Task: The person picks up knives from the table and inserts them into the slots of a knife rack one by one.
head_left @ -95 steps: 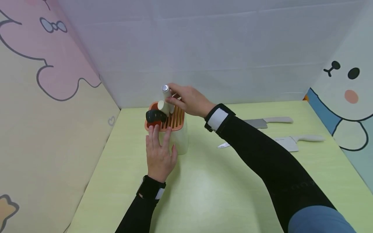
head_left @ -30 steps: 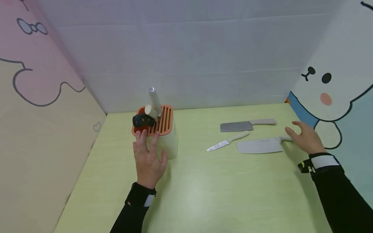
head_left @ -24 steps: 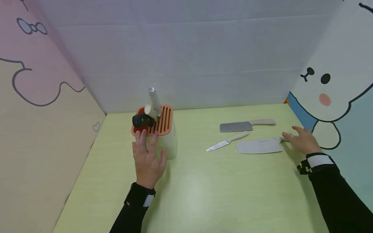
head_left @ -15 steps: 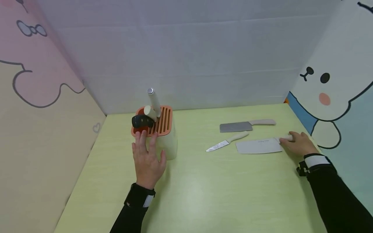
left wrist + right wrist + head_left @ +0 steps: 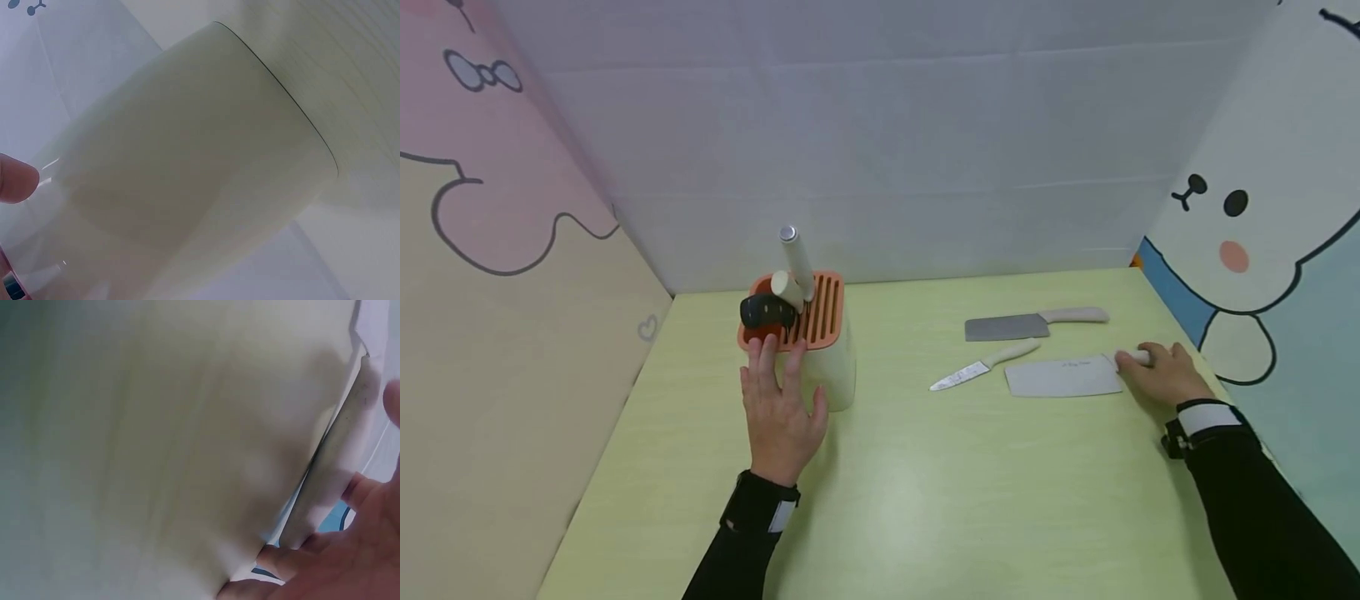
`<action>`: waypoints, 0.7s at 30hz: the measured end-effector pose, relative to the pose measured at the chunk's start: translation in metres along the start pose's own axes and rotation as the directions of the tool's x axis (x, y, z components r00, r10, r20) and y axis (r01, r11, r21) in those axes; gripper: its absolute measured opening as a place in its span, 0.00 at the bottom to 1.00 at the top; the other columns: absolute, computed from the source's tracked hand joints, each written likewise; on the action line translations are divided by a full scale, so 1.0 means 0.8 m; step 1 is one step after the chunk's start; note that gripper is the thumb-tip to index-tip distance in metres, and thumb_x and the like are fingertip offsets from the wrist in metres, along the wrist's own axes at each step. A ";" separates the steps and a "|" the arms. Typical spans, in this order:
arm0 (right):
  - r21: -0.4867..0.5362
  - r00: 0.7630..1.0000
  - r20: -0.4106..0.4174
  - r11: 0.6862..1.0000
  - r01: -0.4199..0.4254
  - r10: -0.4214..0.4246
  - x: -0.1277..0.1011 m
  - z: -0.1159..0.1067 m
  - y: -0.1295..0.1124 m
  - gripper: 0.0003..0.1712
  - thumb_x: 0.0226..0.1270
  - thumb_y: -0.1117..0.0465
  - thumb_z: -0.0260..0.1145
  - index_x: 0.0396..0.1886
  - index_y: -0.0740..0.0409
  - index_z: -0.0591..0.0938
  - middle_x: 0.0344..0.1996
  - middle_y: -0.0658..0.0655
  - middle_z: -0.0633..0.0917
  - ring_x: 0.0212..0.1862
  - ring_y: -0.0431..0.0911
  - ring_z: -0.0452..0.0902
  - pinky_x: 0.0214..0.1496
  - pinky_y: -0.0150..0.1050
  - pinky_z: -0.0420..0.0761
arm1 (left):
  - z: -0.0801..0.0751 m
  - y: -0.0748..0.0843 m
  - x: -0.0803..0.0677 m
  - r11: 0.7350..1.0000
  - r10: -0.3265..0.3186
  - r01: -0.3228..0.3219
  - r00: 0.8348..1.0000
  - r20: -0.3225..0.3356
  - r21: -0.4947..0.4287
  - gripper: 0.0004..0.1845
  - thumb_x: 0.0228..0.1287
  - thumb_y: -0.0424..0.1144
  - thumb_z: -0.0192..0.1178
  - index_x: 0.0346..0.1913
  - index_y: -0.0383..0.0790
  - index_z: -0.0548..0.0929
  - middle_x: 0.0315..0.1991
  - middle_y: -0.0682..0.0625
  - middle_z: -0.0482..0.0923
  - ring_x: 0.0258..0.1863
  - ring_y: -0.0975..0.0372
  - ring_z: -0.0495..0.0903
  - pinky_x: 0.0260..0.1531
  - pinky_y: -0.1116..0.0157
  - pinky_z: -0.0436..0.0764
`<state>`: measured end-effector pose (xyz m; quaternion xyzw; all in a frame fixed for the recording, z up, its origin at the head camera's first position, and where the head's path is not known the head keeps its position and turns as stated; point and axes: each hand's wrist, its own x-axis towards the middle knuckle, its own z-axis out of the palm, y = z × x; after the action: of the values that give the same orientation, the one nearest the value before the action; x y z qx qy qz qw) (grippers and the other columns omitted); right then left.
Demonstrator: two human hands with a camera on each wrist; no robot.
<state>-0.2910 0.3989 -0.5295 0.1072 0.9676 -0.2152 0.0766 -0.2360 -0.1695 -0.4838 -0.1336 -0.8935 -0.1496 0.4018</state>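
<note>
Two hands at work: the left hand (image 5: 781,410) lies flat against the knife block (image 5: 838,367) at 9 o'clock, steadying it, while the right hand (image 5: 1161,377) grasps the cleaver (image 5: 1063,377) handle at 3 o'clock on the table (image 5: 925,500).

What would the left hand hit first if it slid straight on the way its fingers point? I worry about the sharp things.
The left hand already rests flat against the knife block; the block's wall comes first, then probably the black handle on top.
</note>
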 end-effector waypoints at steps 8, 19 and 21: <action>-0.013 0.998 -0.058 1.000 0.025 -0.026 0.000 0.005 -0.001 0.47 0.70 0.32 0.40 0.62 0.74 0.62 0.50 0.80 0.59 0.50 0.72 0.61 0.45 0.66 0.69 | 0.002 -0.001 0.000 1.000 0.002 -0.002 1.000 -0.002 0.001 0.41 0.48 0.38 0.68 0.68 0.44 0.63 0.74 0.40 0.48 0.74 0.45 0.46 0.60 0.31 0.54; -0.022 0.994 -0.069 0.996 0.084 -0.085 -0.009 0.009 -0.009 0.43 0.72 0.36 0.44 0.59 0.75 0.64 0.48 0.78 0.62 0.49 0.71 0.62 0.45 0.65 0.69 | 0.002 -0.001 -0.001 1.000 -0.002 0.001 1.000 -0.008 -0.019 0.41 0.48 0.38 0.67 0.68 0.44 0.63 0.74 0.41 0.48 0.74 0.45 0.47 0.60 0.32 0.53; -0.023 0.994 -0.067 0.996 0.090 -0.092 -0.011 0.010 -0.012 0.44 0.72 0.36 0.44 0.59 0.76 0.64 0.50 0.79 0.62 0.51 0.71 0.60 0.47 0.66 0.68 | 0.002 -0.002 -0.001 1.000 -0.001 0.000 1.000 -0.012 -0.021 0.41 0.48 0.38 0.67 0.68 0.44 0.63 0.74 0.41 0.48 0.74 0.45 0.47 0.61 0.32 0.53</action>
<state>-0.2842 0.3850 -0.5314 0.0695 0.9756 -0.2053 0.0348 -0.2372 -0.1701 -0.4855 -0.1368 -0.8895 -0.1600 0.4055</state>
